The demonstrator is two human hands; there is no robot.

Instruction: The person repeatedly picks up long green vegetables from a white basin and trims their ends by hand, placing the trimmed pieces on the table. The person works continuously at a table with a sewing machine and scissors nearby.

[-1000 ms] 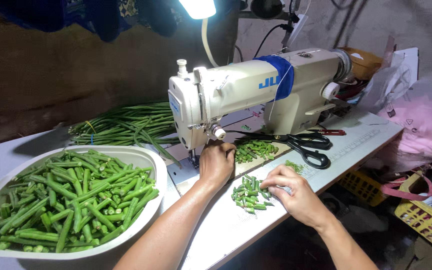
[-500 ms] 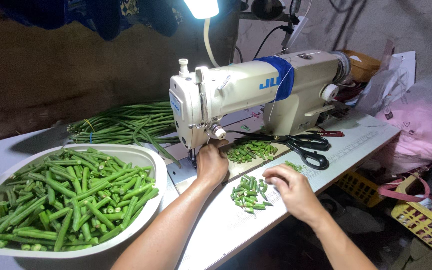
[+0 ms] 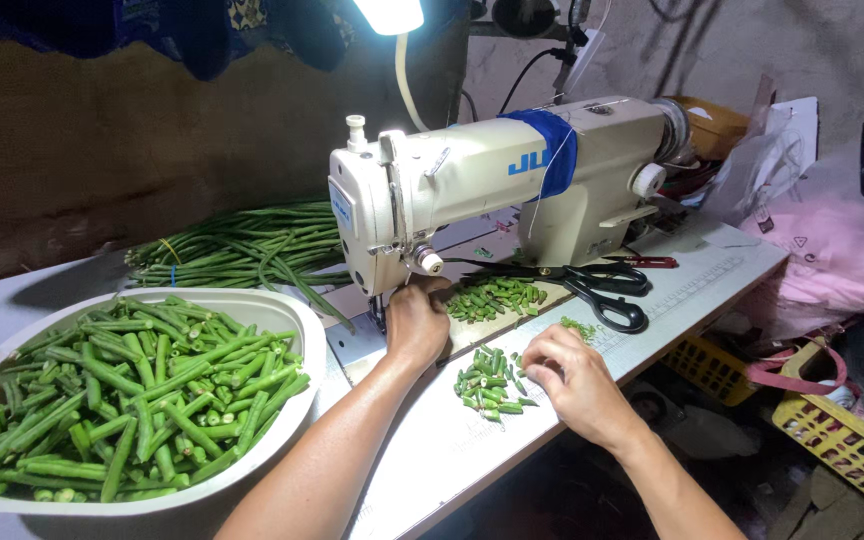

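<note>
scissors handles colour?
Black. The scissors lie on the sewing table beside the machine, clearest in the head view.

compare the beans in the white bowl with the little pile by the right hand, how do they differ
The beans in the white bowl are cut into long sticks; the small pile by the right hand is short stubby bits. The bowl's beans form a big heap filling the white bowl; the small pile is a sparse scatter lying bare on the table. Both are green cut bean pieces.

Left of the left hand [image 3: 417,325] sits the wide white plastic bowl [image 3: 292,310]; black-handled steel scissors [image 3: 592,285] lie behind the right hand [image 3: 572,380].
</note>
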